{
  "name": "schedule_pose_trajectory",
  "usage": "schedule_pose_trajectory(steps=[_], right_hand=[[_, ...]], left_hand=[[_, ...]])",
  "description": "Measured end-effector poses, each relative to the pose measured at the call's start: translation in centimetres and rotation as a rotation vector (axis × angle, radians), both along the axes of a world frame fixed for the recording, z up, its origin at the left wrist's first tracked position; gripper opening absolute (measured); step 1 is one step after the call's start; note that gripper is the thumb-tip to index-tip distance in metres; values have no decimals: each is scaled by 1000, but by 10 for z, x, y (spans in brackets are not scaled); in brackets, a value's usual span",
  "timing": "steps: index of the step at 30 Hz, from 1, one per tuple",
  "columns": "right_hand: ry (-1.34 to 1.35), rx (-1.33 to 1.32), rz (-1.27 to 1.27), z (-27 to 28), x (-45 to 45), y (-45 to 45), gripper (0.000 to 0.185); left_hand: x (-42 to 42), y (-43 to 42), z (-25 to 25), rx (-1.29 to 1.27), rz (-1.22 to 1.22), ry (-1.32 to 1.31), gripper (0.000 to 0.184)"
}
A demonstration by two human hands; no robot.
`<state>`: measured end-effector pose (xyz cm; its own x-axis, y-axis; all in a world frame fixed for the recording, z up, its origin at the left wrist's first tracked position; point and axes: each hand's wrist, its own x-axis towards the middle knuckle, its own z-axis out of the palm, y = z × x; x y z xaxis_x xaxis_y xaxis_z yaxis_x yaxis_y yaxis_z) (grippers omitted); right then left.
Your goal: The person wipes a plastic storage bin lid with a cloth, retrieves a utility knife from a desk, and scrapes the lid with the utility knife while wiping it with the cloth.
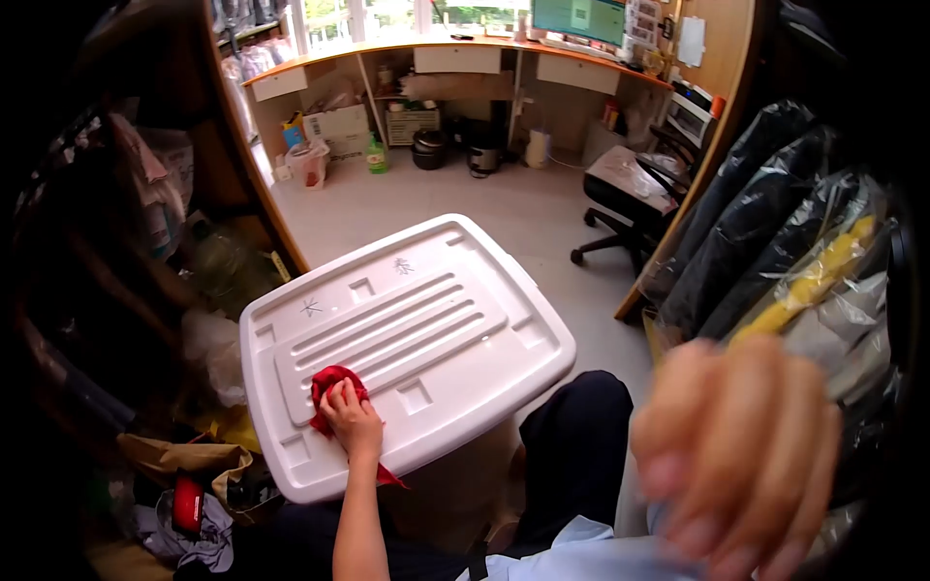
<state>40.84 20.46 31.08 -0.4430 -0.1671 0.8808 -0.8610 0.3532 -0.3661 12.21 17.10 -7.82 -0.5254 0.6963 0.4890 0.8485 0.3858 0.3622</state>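
Observation:
My left hand (353, 424) presses a crumpled red cloth (332, 380) against the top of a large white plastic lid (441, 363), its fingers bent over the fabric. A loose end of the cloth trails toward the lid's near edge. Dark handwritten marks show on the lid's far left part, and ribs run along its middle. Close to the camera, at the lower right, my right hand (741, 455) is raised and badly blurred. Its fingers point down, and whether anything is in them cannot be made out. It is apart from the lid.
Plastic-covered garments (775, 242) hang at the right. An office chair (630, 189) stands beyond the lid, before a curved desk (455, 44) with a monitor (579, 19). Pots (429, 150) and a green bottle (376, 155) are under the desk. Bags and clothing (184, 523) crowd the left.

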Motion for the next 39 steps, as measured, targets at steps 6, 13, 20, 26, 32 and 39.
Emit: schedule_pose_trajectory(steps=[6,13,20,26,32,39], right_hand=[[-162,-141,275,-18,-29,-5,47],[-346,-281,604,-47,-85,-39,49],[-449,-368,755,-68,-130,-72,51],[-434,-414,728,-74,-125,-71,53],[-410,-418,659,-78,-130,-61,56],[-377,-440,753,-81,-150,-57,58]], left_hand=[[-5,0,-5,-13,-3,6,50],[-3,-1,-4,-26,8,-23,49],[-6,0,-7,-4,5,-50,52],[-7,-1,-12,-11,14,-86,52],[-10,-1,-12,-15,-4,-69,52],[-5,-8,4,-38,-30,-142,49]])
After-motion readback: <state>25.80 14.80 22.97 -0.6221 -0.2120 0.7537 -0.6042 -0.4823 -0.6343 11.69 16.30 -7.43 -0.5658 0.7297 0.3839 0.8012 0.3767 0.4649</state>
